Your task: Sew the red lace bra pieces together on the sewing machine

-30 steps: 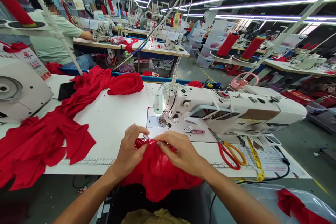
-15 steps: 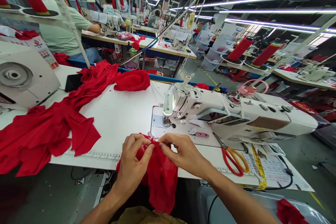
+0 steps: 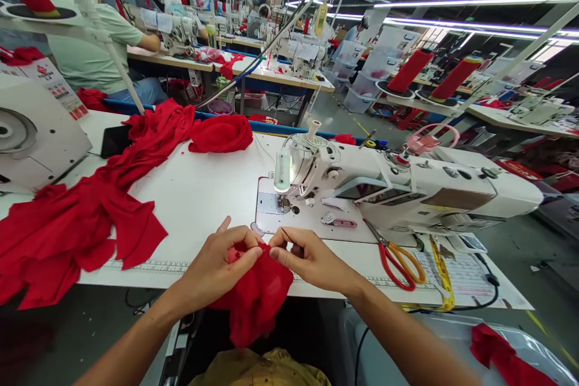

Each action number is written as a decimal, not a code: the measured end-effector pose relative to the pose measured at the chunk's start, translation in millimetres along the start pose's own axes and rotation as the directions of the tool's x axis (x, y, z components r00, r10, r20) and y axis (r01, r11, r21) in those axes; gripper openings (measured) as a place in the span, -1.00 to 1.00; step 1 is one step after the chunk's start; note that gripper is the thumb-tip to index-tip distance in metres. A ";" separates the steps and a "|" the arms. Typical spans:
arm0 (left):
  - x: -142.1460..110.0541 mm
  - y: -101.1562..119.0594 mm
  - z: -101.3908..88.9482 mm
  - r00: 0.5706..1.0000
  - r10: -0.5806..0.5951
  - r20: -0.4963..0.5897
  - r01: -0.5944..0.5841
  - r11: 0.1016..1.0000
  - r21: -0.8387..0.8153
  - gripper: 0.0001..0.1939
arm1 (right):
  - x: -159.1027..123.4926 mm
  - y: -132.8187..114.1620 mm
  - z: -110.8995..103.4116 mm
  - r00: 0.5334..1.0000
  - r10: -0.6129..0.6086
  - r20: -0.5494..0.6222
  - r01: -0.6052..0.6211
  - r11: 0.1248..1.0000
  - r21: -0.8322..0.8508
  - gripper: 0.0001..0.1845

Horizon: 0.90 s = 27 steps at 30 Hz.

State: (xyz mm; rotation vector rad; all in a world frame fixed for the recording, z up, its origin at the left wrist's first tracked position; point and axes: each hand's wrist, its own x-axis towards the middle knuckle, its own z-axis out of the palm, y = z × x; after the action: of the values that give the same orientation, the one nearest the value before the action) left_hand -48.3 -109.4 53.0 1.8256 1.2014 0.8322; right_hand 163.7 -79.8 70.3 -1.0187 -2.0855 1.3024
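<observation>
A piece of red fabric (image 3: 260, 295) hangs from my hands over the table's front edge. My left hand (image 3: 230, 259) pinches its upper edge between thumb and fingers. Close beside it, my right hand (image 3: 303, 253) has thumb and fingertips pressed together at the same edge; its grip on the cloth is partly hidden. Just beyond my hands stands a white sewing machine (image 3: 407, 187), its needle area (image 3: 283, 202) lit. On the machine bed lies a pair of pink thread snips (image 3: 344, 223).
Scissors (image 3: 398, 262) with red and orange handles and a yellow tape measure (image 3: 443, 277) lie at right. Red fabric pieces (image 3: 90, 217) cover the left side. A clear bin (image 3: 407, 344) holds red cloth below right. A co-worker (image 3: 94, 42) sits at far left.
Both hands still hold the cloth near the table edge. The left hand has turned, one finger now raised, and the hanging fabric has swung left and bunched up. The view has shifted slightly.
</observation>
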 end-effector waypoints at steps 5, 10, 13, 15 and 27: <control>5.8 -1.3 2.1 0.997 -0.075 0.035 0.078 0.989 -0.123 -0.78 | -1.7 4.9 1.3 0.998 0.066 0.000 -0.066 0.995 0.076 -0.74; 6.8 -6.4 10.5 0.994 -0.108 0.013 0.108 0.972 -0.210 -0.81 | -2.5 9.7 1.6 0.993 0.117 0.003 -0.117 0.988 0.105 -0.75; 7.2 -7.9 13.9 0.992 -0.125 0.007 0.123 0.961 -0.246 -0.83 | -1.8 13.0 3.4 0.990 0.138 -0.014 -0.136 0.985 0.109 -0.76; 7.8 -7.9 14.6 0.991 -0.132 0.037 0.137 0.959 -0.247 -0.80 | -0.4 14.5 5.4 0.989 0.143 -0.026 -0.139 0.984 0.108 -0.76; 6.2 -23.4 0.3 0.907 -0.318 0.276 0.419 0.742 -0.524 -0.61 | 7.5 31.2 19.5 0.988 0.146 0.052 -0.154 0.964 0.218 -0.81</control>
State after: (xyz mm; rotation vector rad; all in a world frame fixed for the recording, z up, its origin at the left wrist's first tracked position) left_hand -55.9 -97.9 33.1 1.0868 1.0104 0.6904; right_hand 155.8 -76.0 33.8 -1.0772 -1.8652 1.5988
